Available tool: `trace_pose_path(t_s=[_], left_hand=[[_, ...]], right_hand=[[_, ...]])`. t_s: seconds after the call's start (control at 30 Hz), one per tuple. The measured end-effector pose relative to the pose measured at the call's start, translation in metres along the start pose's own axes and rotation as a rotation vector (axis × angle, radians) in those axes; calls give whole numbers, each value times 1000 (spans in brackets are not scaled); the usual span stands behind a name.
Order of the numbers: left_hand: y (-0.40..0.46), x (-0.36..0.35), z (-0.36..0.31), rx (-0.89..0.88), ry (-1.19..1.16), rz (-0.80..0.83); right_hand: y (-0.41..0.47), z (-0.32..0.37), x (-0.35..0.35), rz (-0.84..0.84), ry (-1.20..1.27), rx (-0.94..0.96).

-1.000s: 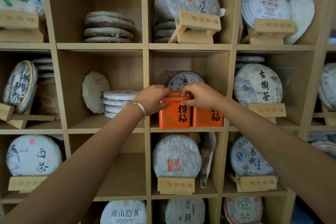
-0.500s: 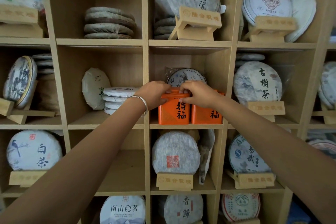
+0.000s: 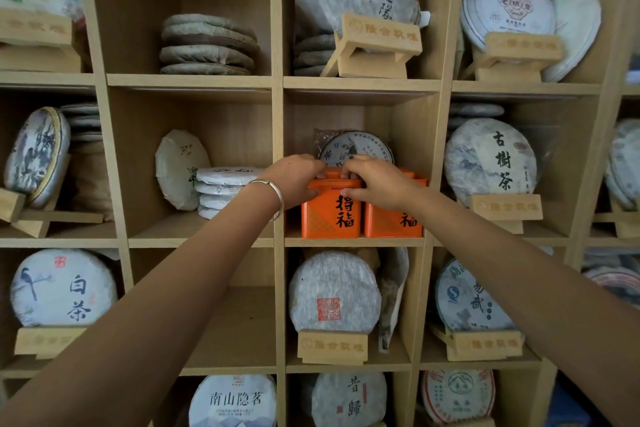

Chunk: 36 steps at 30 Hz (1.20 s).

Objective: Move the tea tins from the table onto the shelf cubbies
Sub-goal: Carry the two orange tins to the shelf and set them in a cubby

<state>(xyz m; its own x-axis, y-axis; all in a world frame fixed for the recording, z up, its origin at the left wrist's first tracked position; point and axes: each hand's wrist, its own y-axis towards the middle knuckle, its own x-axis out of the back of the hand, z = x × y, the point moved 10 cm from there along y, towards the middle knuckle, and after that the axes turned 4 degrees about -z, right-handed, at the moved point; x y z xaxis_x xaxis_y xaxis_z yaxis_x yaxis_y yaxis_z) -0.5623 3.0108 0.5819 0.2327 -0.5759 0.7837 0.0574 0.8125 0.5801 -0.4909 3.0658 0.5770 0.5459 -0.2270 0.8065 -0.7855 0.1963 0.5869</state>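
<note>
Head view: 2 boxy orange tins [image 3: 330,215]

Shelf cubbies [image 3: 277,114]: pale tan wood grain throughout. Left tea tin [image 3: 330,215]: bright orange, black brush characters on the front, a fine lattice pattern at the lower left corner. Right tea tin [image 3: 394,224]: the same orange, one black character showing. Tea cake behind the tins [image 3: 360,149]: white wrapper with dark ink print. Lower-left tea cake [image 3: 64,288]: white, blue-grey bird, black characters, red seal. Centre tea cake below [image 3: 334,291]: plain white with a red square seal. Display stands [image 3: 332,345]: light wood, orange lettering. Bracelet [image 3: 273,192]: silver.
</note>
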Motion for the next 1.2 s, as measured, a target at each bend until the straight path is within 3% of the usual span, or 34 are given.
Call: trace_pose_path(t_s=[1.2], left_hand=[[-2, 1, -4, 66, -8, 4]], right_hand=[[-1, -1, -3, -10, -12, -3]])
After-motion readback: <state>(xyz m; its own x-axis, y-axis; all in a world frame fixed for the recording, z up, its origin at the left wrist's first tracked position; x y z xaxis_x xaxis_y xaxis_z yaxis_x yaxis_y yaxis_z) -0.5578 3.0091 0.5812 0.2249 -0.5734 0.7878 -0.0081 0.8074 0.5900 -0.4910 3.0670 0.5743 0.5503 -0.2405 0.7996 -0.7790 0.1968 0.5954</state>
